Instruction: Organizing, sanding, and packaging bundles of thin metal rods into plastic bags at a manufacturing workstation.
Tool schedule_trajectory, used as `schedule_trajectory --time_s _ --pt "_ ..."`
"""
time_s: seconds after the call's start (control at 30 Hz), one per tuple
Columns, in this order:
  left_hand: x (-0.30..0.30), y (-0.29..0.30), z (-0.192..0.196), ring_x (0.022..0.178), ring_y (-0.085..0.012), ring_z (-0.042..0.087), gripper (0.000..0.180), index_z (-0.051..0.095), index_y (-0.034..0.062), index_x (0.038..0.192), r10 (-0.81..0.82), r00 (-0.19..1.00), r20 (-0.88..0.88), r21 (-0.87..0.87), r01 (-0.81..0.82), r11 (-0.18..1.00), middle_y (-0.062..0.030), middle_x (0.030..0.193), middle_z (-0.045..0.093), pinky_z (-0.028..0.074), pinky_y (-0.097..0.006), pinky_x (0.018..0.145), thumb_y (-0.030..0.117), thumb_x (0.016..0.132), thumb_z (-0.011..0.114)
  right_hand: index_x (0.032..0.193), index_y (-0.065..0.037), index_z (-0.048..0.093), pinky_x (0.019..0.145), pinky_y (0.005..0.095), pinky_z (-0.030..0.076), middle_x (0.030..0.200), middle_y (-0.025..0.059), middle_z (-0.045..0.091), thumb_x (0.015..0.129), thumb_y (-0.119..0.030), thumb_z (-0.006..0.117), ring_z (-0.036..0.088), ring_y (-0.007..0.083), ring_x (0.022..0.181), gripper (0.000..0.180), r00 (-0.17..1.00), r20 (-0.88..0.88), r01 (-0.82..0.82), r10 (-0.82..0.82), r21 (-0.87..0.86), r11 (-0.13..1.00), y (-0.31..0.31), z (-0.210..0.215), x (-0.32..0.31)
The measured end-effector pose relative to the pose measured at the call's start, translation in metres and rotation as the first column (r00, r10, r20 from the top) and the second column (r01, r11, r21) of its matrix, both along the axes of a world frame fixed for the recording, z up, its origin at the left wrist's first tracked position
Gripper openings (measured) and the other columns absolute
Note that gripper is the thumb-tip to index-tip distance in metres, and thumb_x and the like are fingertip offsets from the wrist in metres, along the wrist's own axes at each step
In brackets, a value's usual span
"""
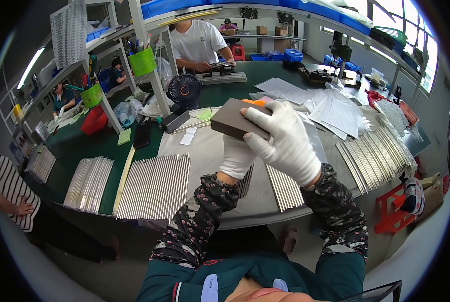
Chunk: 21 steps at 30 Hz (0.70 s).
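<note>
Above the middle of the table, my right hand (288, 143) in a white glove grips a dark grey-brown block (237, 120) by its right end. Some bare fingertips show against its face. The block is tilted, with its broad face up. My left hand (236, 157), also gloved, is under and behind the block, which hides its fingers. A bit of something orange (257, 102) shows past the block's far edge. Beneath my hands, a row of thin metal rods (285, 189) lies on the grey cloth (220, 194); a few darker rods (245, 182) show between my forearms.
More metal rods lie in rows at left (154, 186) and right (373, 158). A wooden strip (124, 181), black phone (142, 135) and small fan (184, 91) stand or lie leftward. Papers (335, 113) lie right. A co-worker (199, 45) sits across; another person (13, 191) stands left.
</note>
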<state>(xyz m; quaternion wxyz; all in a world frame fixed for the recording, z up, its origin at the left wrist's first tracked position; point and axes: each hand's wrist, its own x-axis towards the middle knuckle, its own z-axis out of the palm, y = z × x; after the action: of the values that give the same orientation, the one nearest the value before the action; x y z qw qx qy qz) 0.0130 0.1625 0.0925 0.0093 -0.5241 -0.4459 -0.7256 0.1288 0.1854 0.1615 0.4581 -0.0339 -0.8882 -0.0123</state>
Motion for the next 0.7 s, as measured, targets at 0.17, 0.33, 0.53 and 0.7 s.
schedule_trajectory --time_s 0.17,0.33,0.53,0.7 --pt "-0.009 -0.002 -0.001 0.083 -0.0129 0.059 0.040 0.048 0.0034 0.106 0.096 0.995 0.023 -0.299 -0.085 0.950 -0.0056 0.094 0.060 0.048 -0.025 0.070 0.009 0.071 0.067 0.097 -0.005 0.063 0.069 0.0382 0.044 0.080 0.0177 0.055 0.073 -0.028 0.059 0.052 0.0289 0.077 0.033 0.936 -0.007 0.349 -0.352 -0.111 0.930 0.043 0.009 0.001" --pt "0.005 -0.006 0.008 0.081 -0.0123 0.060 0.041 0.047 0.0040 0.102 0.060 0.997 0.043 -0.209 -0.050 0.977 -0.0051 0.092 0.061 0.049 -0.025 0.067 0.007 0.068 0.069 0.094 -0.008 0.063 0.071 0.0391 0.044 0.077 0.0175 0.056 0.072 -0.031 0.060 0.053 0.0298 0.078 0.032 0.916 0.091 0.397 -0.391 -0.061 0.916 0.035 0.013 -0.002" --pt "0.002 -0.003 0.004 0.069 -0.0107 0.057 0.033 0.048 0.0029 0.097 0.060 0.998 -0.012 -0.106 -0.061 0.992 -0.0038 0.080 0.059 0.048 -0.023 0.066 0.004 0.067 0.063 0.102 -0.011 0.061 0.070 0.0384 0.044 0.078 0.0183 0.056 0.073 -0.032 0.059 0.053 0.0300 0.081 0.036 0.996 -0.063 0.068 -0.068 0.002 0.998 0.024 -0.006 -0.008" --pt "-0.008 0.000 -0.005 0.073 -0.0118 0.058 0.034 0.049 0.0018 0.098 0.170 0.973 -0.157 -0.108 -0.188 0.976 -0.0044 0.083 0.060 0.048 -0.024 0.066 0.007 0.069 0.065 0.096 -0.010 0.062 0.071 0.0386 0.044 0.082 0.0178 0.057 0.073 -0.030 0.059 0.053 0.0299 0.079 0.030 0.977 -0.116 0.175 -0.176 -0.019 0.984 0.022 0.013 0.000"
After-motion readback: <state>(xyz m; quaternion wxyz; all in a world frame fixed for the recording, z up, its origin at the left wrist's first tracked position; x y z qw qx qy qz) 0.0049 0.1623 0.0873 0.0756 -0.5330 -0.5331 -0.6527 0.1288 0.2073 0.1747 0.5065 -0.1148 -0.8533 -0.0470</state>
